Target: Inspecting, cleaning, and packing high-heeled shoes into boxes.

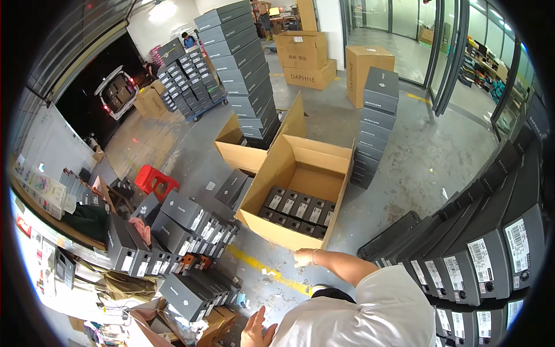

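Observation:
My left hand (257, 329) is at the bottom edge, fingers apart and holding nothing. Farther forward, my right hand (304, 258) is beside the near edge of an open brown carton (277, 231). Its fingers look curled, with nothing visible in them. Dark grey shoe boxes (300, 207) with white labels stand in rows inside this carton, filling its near part; bare cardboard shows behind them. Just beyond stands a second open carton (240, 151), from which a tall, slightly leaning stack of grey shoe boxes (245, 75) rises.
Shoe boxes (474, 254) line the right side closely. More boxes (185, 220) are piled at left near a red stool (156, 179). Another stack (376, 127) stands beyond the carton, near closed cartons (309, 75). A loaded trolley (193, 87), people and a van (117, 93) are farther back.

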{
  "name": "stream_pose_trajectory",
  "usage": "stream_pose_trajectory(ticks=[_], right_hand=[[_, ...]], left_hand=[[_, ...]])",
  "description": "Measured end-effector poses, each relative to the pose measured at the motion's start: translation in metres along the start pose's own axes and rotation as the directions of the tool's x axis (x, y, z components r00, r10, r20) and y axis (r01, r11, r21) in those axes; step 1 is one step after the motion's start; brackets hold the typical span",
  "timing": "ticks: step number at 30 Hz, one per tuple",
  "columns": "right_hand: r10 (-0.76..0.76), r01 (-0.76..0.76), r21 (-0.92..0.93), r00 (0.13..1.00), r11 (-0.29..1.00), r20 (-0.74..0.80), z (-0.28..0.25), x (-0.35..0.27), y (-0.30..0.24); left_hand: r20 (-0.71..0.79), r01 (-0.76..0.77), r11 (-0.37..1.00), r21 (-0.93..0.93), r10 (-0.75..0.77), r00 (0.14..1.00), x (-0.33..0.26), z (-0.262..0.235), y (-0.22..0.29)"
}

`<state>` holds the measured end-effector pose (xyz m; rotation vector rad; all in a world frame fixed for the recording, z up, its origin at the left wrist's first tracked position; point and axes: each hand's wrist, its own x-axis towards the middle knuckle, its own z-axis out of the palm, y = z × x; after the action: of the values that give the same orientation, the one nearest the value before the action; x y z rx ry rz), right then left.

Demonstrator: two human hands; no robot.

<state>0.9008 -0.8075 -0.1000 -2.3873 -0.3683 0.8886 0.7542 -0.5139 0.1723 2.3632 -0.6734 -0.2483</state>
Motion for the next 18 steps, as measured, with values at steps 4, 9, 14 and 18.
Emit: stream_pose_trajectory(ticks=[4, 9, 14, 18], right_hand=[[-0.015, 0.017, -0.041, 0.999, 0.999, 0.040, 0.025, 0.005, 0.017], [0.015, -0.023, -0.069, 0.993, 0.997, -0.119, 0.065, -0.012, 0.057], [0.058, -0.051, -0.116, 0.997, 0.992, 0.050, 0.122, -0.035, 0.088], [0.075, -0.059, -0.096, 0.981, 0.994, 0.177, 0.124, -0.056, 0.051]], left_hand=[[0.038, 0.022, 0.999, -0.043, -0.020, 0.999, 0.004, -0.002, 0.003], [0.038, 0.086, 0.996, 0.017, -0.086, 0.996, 0.016, -0.016, 0.031], [-0.024, 0.111, 0.994, -0.010, -0.111, 0.994, -0.001, -0.019, 0.025], [-0.086, 0.149, 0.988, -0.028, -0.151, 0.985, -0.017, -0.021, 0.013]])
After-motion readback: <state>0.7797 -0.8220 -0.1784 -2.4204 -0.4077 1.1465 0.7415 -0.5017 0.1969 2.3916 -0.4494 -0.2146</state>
